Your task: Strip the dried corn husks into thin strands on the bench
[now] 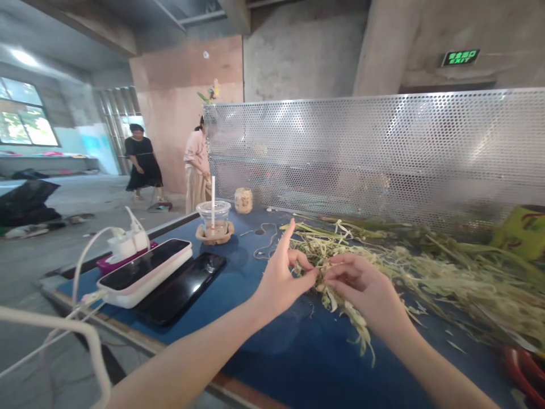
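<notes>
Over the blue tabletop (264,363), my left hand (283,278) pinches thin, pale plant strands (322,267) between thumb and a bent finger, its index finger pointing up. From the other side my right hand (361,287) closes its fingertips on the same strands, almost touching the left. Below the fingers hangs a frayed, pale green leafy piece (361,329); whether it joins the held strands I cannot tell. A heap of shredded stalks and fibres (426,272) spreads behind and to the right of my hands.
Red-handled scissors (525,369) lie at the lower right, near a yellow-green bag (522,233). Leftward are a black phone (183,289), a white-cased phone (147,272), plugs and cables, a lidded cup (215,216) and a small jar (243,200). A perforated metal screen (361,147) stands behind; two people are beyond.
</notes>
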